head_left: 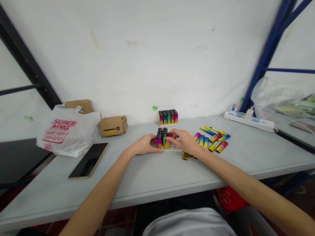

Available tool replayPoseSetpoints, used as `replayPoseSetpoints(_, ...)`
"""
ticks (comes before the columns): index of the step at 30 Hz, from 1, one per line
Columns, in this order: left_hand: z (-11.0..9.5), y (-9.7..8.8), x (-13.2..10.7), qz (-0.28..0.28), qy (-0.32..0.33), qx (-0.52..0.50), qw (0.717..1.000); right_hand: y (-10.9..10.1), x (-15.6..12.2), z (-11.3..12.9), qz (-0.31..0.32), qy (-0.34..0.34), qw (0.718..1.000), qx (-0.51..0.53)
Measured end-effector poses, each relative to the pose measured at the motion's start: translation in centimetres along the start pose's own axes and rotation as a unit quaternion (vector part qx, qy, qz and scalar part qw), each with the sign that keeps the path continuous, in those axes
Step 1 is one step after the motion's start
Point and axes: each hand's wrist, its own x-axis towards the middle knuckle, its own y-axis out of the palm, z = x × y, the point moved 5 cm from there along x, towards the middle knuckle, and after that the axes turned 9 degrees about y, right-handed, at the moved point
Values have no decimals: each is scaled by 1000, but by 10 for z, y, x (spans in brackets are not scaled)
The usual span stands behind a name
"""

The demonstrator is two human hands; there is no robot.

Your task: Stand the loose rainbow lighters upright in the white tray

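A cluster of upright rainbow-coloured lighters [162, 137] stands in a pale tray in the middle of the grey table [144, 180]. My left hand [145, 144] curls against the left side of the cluster. My right hand [183, 139] is closed round a lighter at the cluster's right side. Several loose lighters [213, 138] lie flat just right of my right hand. A second full block of lighters [168, 116] stands further back by the wall.
A black phone [89, 165] lies at the left. Behind it are a white plastic bag [68, 135] and a small cardboard box [113, 125]. A white power strip [250, 120] and a clear bag of goods [303, 105] sit at the right, beside blue shelf posts.
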Motion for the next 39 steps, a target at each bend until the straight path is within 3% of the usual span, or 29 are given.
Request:
replayPoseSetpoints(12, 0, 1, 1, 12, 9, 15, 1000, 12, -3, 4, 35, -21, 999, -33)
replayPoseSetpoints(20, -4, -1, -1, 9, -2, 40, 999, 11, 1, 5, 35, -8, 991, -129)
replayPoseSetpoints(29, -5, 0, -1, -3, -5, 2, 1000, 11, 0, 9, 66, -10, 976, -208)
replayPoseSetpoints(33, -7, -1, -2, 6, -3, 22, 1000, 12, 0, 11, 50, 6, 971, -234)
replayPoseSetpoints(39, -8, -2, -1, 9, 8, 39, 999, 13, -2, 10, 83, -17, 968, -235)
